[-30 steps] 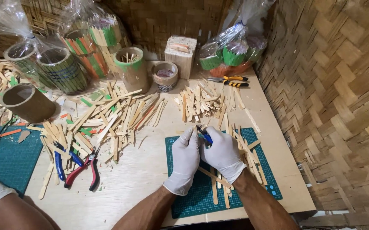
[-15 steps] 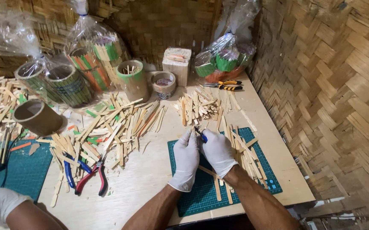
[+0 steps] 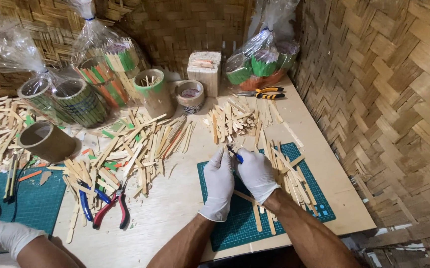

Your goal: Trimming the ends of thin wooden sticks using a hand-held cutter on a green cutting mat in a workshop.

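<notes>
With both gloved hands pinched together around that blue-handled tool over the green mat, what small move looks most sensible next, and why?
Probably close the blue-handled tool on the thin stick held between the left hand and right hand. Both hands are bunched together around it above the green cutting mat, with trimmed sticks piled to the right. The tool's tip is hidden, so this is a guess.

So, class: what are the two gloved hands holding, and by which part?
Both hands, left hand and right hand, close together on a small blue-handled tool; only its tip shows, so the exact grip cannot be told.
</notes>
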